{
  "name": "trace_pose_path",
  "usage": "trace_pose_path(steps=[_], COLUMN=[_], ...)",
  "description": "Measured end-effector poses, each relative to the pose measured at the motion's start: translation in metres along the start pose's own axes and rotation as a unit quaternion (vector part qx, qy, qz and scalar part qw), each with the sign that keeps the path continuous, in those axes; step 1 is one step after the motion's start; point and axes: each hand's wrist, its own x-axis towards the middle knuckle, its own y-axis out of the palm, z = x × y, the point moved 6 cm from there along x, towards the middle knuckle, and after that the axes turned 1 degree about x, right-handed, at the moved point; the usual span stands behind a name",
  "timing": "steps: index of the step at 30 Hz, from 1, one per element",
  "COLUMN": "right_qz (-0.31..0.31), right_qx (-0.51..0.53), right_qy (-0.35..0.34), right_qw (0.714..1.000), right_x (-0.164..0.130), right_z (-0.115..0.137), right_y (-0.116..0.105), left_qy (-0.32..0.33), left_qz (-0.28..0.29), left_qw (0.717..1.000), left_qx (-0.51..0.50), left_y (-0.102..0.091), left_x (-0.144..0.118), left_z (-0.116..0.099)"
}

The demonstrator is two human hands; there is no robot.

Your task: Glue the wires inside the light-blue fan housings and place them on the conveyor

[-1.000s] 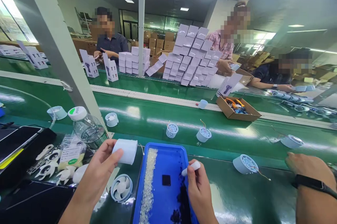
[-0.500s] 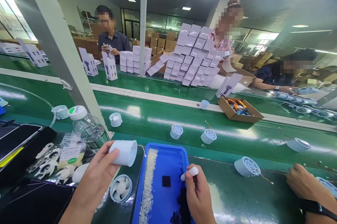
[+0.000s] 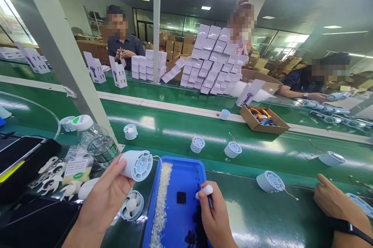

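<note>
Nearest, the right hand curls inward, thumb and fingers closed on a white stick at the right side of the blue tray. The left hand slants from near left, gripping a pale-blue fan housing by its left end, spoked face rightward. Farther lies the green belt.

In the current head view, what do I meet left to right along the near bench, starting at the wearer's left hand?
Left hand → pale blue housing it holds → blue tray → right hand, gripping a small white cylinder → wired pale blue housing on the bench → co-worker's hand.
</note>
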Motion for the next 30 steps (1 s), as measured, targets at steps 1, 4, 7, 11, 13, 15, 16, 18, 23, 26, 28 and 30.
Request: trace_pose_path(steps=[1, 4, 7, 11, 13, 15, 16, 18, 23, 26, 28, 30], right_qz=[0.003, 0.011, 0.017, 0.042, 0.063, 0.076, 0.072, 0.041, 0.056, 0.008, -0.071, -0.116], right_qx=[-0.004, -0.018, -0.033, -0.057, -0.065, -0.069, -0.068, -0.053, 0.005, 0.069, 0.140, 0.200], right_qy=[-0.012, -0.051, -0.083, -0.142, -0.175, -0.164, -0.141, -0.088, -0.039, 0.007, 0.022, 0.021], right_qw=[1.000, 0.999, 0.996, 0.987, 0.980, 0.981, 0.985, 0.994, 0.998, 0.998, 0.987, 0.973], right_x=[0.000, -0.002, -0.004, -0.008, -0.008, -0.005, -0.002, 0.003, 0.003, -0.004, -0.010, -0.015], right_z=[0.002, 0.008, 0.012, 0.018, 0.024, 0.027, 0.027, 0.025, 0.029, 0.038, 0.048, 0.060], right_y=[0.000, 0.000, 0.001, 0.004, 0.007, 0.008, 0.007, 0.004, 0.014, 0.014, 0.006, -0.001], left_qy=[-0.008, -0.024, -0.027, -0.039, -0.046, -0.052, -0.054, -0.055, -0.063, -0.072, -0.074, -0.066], left_qz=[0.000, -0.012, -0.024, -0.010, -0.006, 0.005, 0.011, 0.023, 0.029, 0.041, 0.035, 0.033], left_qw=[1.000, 1.000, 0.999, 0.999, 0.999, 0.999, 0.998, 0.998, 0.996, 0.995, 0.994, 0.994], left_qx=[-0.005, -0.007, -0.002, -0.001, -0.003, -0.005, -0.005, 0.002, 0.046, 0.063, 0.068, 0.079], left_y=[0.000, -0.002, -0.005, -0.005, -0.007, -0.009, -0.009, -0.009, -0.008, -0.006, -0.006, -0.004], left_x=[0.000, -0.002, -0.003, -0.003, -0.002, -0.002, -0.002, -0.004, -0.010, -0.013, -0.017, -0.021], left_z=[0.001, 0.004, 0.005, 0.007, 0.009, 0.011, 0.013, 0.015, 0.027, 0.036, 0.041, 0.044])
